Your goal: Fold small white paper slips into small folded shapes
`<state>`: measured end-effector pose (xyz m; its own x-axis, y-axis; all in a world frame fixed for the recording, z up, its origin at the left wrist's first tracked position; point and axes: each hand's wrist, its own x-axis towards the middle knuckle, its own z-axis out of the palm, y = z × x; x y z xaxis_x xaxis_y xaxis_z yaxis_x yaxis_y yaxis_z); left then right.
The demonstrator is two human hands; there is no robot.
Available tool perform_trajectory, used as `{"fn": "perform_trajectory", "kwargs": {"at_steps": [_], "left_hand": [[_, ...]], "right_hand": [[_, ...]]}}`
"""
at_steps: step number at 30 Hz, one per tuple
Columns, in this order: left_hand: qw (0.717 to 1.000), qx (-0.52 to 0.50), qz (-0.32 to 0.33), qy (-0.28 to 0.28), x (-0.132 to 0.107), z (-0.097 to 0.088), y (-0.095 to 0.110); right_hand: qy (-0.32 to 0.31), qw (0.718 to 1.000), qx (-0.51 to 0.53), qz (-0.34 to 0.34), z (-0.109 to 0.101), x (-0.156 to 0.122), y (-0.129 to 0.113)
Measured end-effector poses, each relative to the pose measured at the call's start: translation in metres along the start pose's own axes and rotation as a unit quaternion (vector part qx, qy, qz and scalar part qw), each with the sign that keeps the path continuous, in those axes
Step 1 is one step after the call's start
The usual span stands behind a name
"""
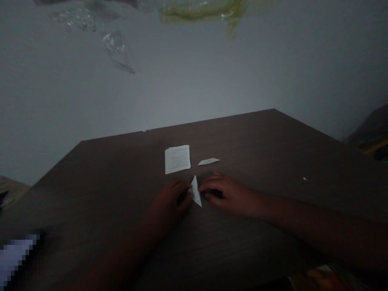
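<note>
On a dark brown wood-grain table [91,190], a blurred white object [15,258] sits at the near left corner. The person's left hand [169,200] rests near the table's near edge, fingers curled against the left side of a narrow white paper triangle [196,192], which lies flat at the table's centre. The right hand [226,195] comes in from the right, fingers half curled at the triangle's other side. Neither hand's hold can be told from this dim view. Beyond them lie a square of printed white paper [177,159] and a slim white paper sliver [208,161]. A tiny white scrap [304,178] lies well right. Crumpled clear plastic [118,52] shows on the grey surface past the far edge.
</note>
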<state>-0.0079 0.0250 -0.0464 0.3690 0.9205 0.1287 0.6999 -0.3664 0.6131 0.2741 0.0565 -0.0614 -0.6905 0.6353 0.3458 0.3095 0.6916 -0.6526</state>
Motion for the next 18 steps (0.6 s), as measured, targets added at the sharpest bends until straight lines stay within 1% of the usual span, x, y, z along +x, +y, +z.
{"fn": "perform_trajectory", "kwargs": {"at_steps": [5,8,11,14,18], "left_hand": [[1.000,-0.017,-0.006,0.020,0.001,0.004,-0.005],[0.999,-0.028,-0.008,0.022,0.001,0.005,-0.004],[0.999,-0.041,-0.014,0.028,0.000,0.004,0.000],[0.998,-0.060,-0.022,0.022,-0.002,0.001,0.006],[0.996,-0.078,-0.019,0.028,-0.004,-0.002,0.012]], "right_hand": [[0.009,0.999,0.029,-0.014,0.002,-0.002,0.000],[0.011,0.999,0.031,-0.036,0.003,-0.002,-0.001],[0.007,0.998,0.020,-0.054,0.004,-0.003,-0.003],[0.013,0.997,0.005,-0.073,0.002,-0.004,-0.008],[0.013,0.995,-0.040,-0.088,0.001,-0.004,-0.012]]}}
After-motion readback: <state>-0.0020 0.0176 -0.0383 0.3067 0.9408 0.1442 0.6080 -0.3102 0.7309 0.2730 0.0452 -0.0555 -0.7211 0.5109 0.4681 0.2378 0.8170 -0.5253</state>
